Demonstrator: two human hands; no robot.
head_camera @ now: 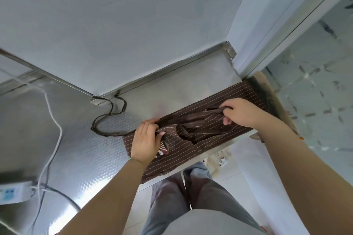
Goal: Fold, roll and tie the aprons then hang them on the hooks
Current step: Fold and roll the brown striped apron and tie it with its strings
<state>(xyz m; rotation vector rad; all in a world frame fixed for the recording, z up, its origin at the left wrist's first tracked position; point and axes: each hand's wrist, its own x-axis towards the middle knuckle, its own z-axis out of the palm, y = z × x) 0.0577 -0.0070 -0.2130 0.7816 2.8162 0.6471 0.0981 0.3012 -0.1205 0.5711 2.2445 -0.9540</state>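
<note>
White cable (55, 124) and power strip (13, 192): far left of your steel surface (76, 149). Brown striped apron (200, 126): folded band, long axis rising left to right, dark strap (108, 114) trailing leftward. Your left hand (145, 139) pinches its fabric; your right hand (240, 112) grips a fold near the wall (248, 25).

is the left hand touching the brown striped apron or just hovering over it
Touching. The head view shows the left hand lying on the brown striped apron, its fingers curled round a fold of the cloth.
</note>
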